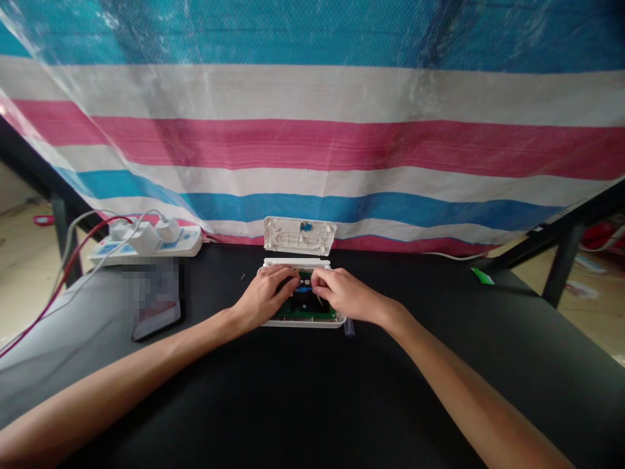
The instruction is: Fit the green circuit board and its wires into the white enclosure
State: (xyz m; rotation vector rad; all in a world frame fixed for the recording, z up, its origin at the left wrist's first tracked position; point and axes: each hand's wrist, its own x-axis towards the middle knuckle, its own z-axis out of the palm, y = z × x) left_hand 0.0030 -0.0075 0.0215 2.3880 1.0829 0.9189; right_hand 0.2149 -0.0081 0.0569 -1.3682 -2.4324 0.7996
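Centrally, left hand (266,296) and right hand (342,293), both hands pinching parts inside open white device (303,319), black table (312,391)

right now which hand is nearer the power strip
Left. The left hand rests on the opened white device, on the side toward the power strip at the table's far left. The right hand sits further right on the device.

1. The black table (312,404) carries an open white device (301,320) near its back middle.
2. A white power strip (146,244) and a dark phone (157,311) lie at the left.
3. A small green piece (482,276), perhaps plastic, lies at the right.
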